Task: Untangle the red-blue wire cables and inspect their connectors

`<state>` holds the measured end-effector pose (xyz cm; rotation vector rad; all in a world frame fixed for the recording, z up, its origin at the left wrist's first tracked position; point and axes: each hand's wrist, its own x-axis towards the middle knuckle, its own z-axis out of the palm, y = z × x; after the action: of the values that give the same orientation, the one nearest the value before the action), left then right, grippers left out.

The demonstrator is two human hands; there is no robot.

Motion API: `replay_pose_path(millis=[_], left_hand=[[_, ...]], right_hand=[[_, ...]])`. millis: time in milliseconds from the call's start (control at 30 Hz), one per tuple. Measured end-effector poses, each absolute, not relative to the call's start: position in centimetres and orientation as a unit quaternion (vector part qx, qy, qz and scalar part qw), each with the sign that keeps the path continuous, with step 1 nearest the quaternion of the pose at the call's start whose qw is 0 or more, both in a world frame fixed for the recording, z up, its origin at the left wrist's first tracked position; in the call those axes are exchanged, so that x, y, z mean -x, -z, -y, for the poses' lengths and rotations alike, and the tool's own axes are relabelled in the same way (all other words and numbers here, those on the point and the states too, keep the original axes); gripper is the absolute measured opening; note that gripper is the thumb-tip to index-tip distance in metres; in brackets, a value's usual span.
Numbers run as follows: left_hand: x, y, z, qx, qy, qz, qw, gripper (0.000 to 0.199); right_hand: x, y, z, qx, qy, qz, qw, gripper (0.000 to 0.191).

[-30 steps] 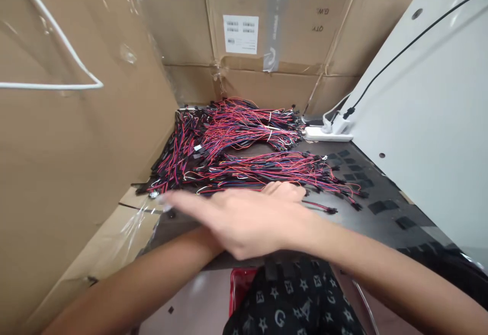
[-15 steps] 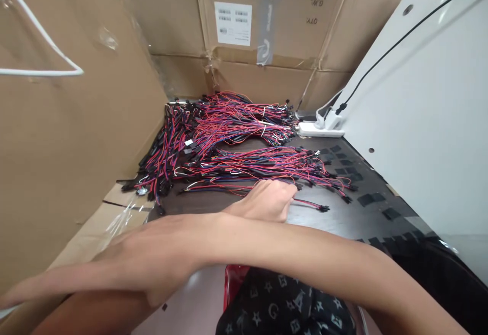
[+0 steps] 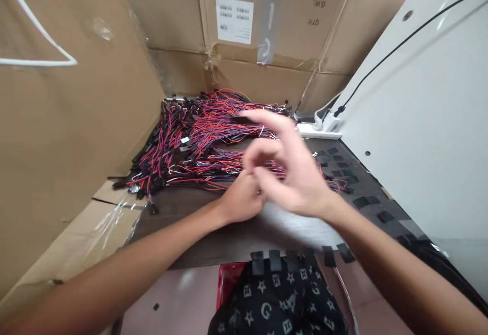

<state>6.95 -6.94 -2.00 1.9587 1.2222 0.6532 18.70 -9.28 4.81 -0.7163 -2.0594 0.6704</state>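
Two bare hands work over a dark tabletop [image 3: 213, 233], and in front of them lies one big heap of red, blue and black wire harnesses [image 3: 206, 144], far too many and too tangled to count, ending in black plug connectors [image 3: 122, 184]. The heap fills the far left corner of the tabletop, and its strands fan out in two rough bunches that join at the left. The left hand [image 3: 242, 200] sits at the heap's near edge with its fingers curled in, and whether it grips a wire is hidden from here. The right hand [image 3: 293, 164] is blurred with motion, half open with its fingers spread, just beside the left hand and above the lower bunch; it shows no clear hold on anything. At least five black tape strips [image 3: 274, 260] hang over the near edge of the tabletop. One white power strip [image 3: 318, 130] lies at the far end, by one white panel [image 3: 415, 121] on the right, and cardboard sheets [image 3: 76, 147] wall in the left and back. One white label [image 3: 234, 20] is stuck on the back sheet.
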Motion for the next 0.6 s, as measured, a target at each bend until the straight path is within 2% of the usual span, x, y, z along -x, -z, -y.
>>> replay_pose_path(millis=[100, 267, 333, 600], left_hand=[[-6.7, 2.1, 6.9, -0.799, -0.252, -0.39, 0.382, 0.012], [-7.0, 2.7, 7.2, -0.787, -0.277, -0.374, 0.405, 0.012], [-7.1, 2.8, 7.3, -0.784, -0.283, -0.373, 0.408, 0.011], [-6.9, 1.9, 7.1, -0.766, -0.209, -0.351, 0.497, 0.012]], right_hand=[[-23.3, -1.9, 9.2, 0.389, -0.231, 0.799, 0.396, 0.06], [-24.9, 1.9, 10.8, 0.452, -0.165, 0.838, 0.255, 0.054], [-24.7, 2.2, 11.4, 0.462, -0.152, 0.844, 0.227, 0.05], [-26.0, 1.7, 11.7, 0.446, -0.286, 0.804, 0.268, 0.057]])
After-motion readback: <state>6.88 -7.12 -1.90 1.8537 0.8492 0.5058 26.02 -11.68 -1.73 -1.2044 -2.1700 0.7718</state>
